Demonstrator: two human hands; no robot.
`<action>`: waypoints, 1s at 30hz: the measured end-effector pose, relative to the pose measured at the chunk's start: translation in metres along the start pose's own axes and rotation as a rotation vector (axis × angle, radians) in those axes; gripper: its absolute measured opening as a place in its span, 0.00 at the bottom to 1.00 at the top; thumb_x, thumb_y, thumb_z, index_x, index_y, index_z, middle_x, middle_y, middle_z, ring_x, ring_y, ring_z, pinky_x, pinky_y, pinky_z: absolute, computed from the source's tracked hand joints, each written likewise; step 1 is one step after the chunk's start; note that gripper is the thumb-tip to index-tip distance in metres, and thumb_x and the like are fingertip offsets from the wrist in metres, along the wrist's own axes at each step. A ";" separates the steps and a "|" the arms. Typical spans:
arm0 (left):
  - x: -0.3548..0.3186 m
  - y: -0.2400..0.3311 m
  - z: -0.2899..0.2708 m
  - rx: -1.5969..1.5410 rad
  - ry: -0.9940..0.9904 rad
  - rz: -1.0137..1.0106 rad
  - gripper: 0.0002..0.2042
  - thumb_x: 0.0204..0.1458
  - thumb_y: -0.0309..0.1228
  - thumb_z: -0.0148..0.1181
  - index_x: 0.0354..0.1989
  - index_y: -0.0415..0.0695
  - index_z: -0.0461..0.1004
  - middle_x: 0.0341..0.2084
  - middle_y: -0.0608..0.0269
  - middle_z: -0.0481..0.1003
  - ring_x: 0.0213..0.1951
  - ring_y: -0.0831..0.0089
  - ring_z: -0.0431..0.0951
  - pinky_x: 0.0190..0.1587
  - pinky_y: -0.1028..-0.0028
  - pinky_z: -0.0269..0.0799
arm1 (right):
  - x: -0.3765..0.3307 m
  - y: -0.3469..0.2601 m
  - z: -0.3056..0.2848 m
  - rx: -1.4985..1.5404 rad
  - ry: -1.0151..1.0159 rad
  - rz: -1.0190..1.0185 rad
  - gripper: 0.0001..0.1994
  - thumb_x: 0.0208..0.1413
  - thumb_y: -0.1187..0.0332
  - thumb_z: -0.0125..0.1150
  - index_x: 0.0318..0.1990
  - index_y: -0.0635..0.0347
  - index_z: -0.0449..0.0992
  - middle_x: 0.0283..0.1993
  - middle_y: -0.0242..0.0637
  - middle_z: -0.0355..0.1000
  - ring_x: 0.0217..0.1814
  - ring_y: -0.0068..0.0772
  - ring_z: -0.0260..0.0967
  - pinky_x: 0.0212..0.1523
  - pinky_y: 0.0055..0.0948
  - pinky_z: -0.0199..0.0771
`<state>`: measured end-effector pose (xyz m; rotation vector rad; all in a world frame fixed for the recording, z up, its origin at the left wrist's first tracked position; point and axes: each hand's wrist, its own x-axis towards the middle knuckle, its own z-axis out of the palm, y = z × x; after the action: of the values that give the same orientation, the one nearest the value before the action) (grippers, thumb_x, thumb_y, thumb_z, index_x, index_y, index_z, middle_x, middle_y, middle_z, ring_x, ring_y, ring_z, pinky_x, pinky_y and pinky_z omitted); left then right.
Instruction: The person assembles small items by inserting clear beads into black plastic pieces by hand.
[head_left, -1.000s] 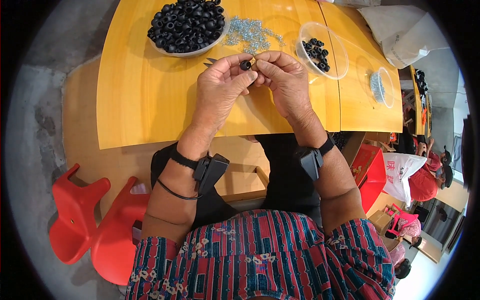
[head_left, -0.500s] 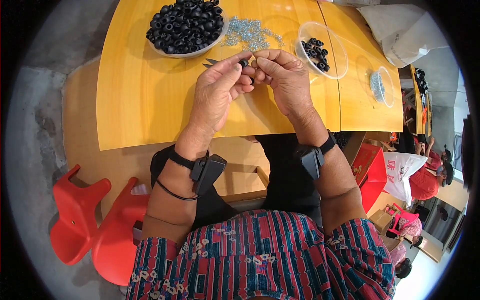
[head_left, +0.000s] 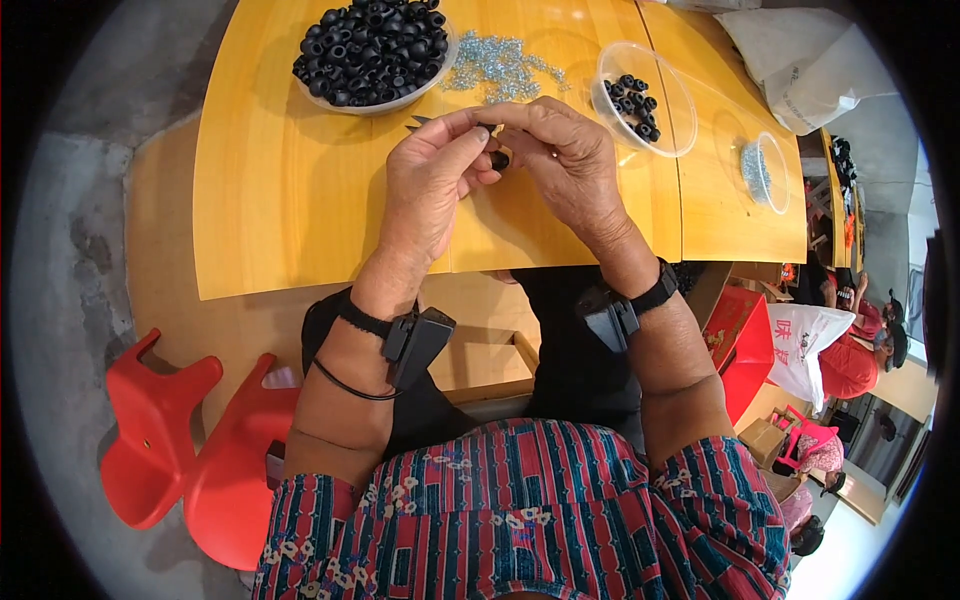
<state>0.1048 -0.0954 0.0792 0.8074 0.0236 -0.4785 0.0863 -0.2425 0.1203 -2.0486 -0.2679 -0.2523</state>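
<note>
My left hand [head_left: 432,178] pinches a small black rubber-like cap [head_left: 489,128] between thumb and forefinger. Lower down, a second black cap [head_left: 499,160] is tucked in its curled fingers. My right hand [head_left: 566,160] is closed against the pinched cap, its forefinger bent over the top; whatever sits in its fingertips is hidden. Beyond the hands, a clear bowl [head_left: 452,52] is heaped with black caps. Beside it lies a loose spread of tiny clear bluish pieces [head_left: 497,62]. Two dark pointed metal tips [head_left: 420,120] stick out behind my left hand.
A clear tub [head_left: 693,118] at the right holds several black caps. Farther right is a smaller tub [head_left: 784,190] of clear pieces. A white sack [head_left: 800,70] lies at the far right of the yellow table [head_left: 300,210]. Red chairs [head_left: 150,440] stand lower left; people [head_left: 850,365] sit at right.
My right hand has turned and shifted slightly, its forefinger now arching over the cap. The second cap in my left hand shows more. The bowls have stayed put.
</note>
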 end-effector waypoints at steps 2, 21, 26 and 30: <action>0.000 0.000 0.002 0.090 0.027 0.023 0.11 0.53 0.26 0.54 0.45 0.36 0.71 0.31 0.65 0.74 0.28 0.83 0.71 0.34 0.80 0.72 | 0.001 0.002 0.000 -0.039 -0.001 -0.021 0.14 0.48 0.82 0.54 0.39 0.54 0.79 0.26 0.34 0.70 0.29 0.24 0.71 0.33 0.20 0.72; 0.000 0.004 -0.006 -0.008 -0.086 -0.101 0.14 0.54 0.28 0.56 0.47 0.35 0.71 0.30 0.65 0.74 0.30 0.82 0.72 0.38 0.78 0.73 | 0.000 0.011 -0.003 0.387 -0.005 0.280 0.07 0.54 0.75 0.56 0.39 0.66 0.77 0.29 0.30 0.74 0.26 0.16 0.66 0.29 0.15 0.69; 0.002 0.004 -0.009 -0.011 -0.099 -0.125 0.13 0.53 0.28 0.57 0.46 0.36 0.71 0.31 0.66 0.74 0.30 0.83 0.72 0.39 0.80 0.72 | 0.001 0.010 -0.001 0.490 0.000 0.395 0.07 0.54 0.75 0.57 0.38 0.67 0.77 0.30 0.32 0.74 0.27 0.17 0.66 0.31 0.16 0.70; 0.001 0.007 -0.009 -0.013 -0.098 -0.110 0.13 0.54 0.28 0.56 0.46 0.36 0.71 0.32 0.67 0.74 0.30 0.83 0.73 0.40 0.80 0.72 | 0.005 0.017 0.000 0.742 -0.016 0.505 0.07 0.54 0.76 0.56 0.39 0.67 0.76 0.28 0.32 0.73 0.26 0.18 0.66 0.31 0.16 0.70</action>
<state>0.1104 -0.0855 0.0774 0.7721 -0.0195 -0.6205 0.0958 -0.2498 0.1076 -1.3196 0.1422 0.1635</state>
